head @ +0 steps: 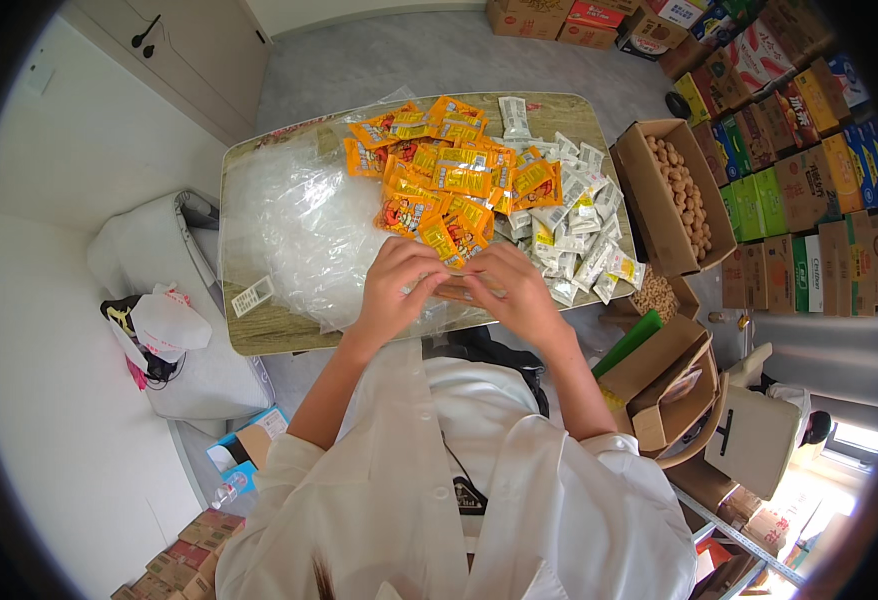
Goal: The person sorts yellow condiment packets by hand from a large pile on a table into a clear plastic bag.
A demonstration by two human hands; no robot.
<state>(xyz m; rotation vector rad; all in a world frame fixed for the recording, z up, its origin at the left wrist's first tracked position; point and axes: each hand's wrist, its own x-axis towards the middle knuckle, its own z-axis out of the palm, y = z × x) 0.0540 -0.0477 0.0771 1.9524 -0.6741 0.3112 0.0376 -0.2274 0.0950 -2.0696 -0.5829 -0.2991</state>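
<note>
My left hand (401, 286) and my right hand (508, 289) meet over the near edge of the table, both pinching the edge of a clear plastic bag (425, 319). Something brownish shows through the film between them; what it is I cannot tell. Just beyond my fingers lies a heap of orange printed snack packets (463, 171). White and grey small sachets (575, 225) are piled to its right. A large stack of clear plastic bags (304, 225) covers the left part of the wood-patterned table (259, 334), with a white printed label (253, 296) at its near left corner.
Right of the table stand a cardboard box of round brown items (628, 176), a lower box of small tan pieces (655, 300) and an opened carton (664, 375). Stacked cartons (806, 187) line the right side. A grey padded seat (206, 375) is at the left.
</note>
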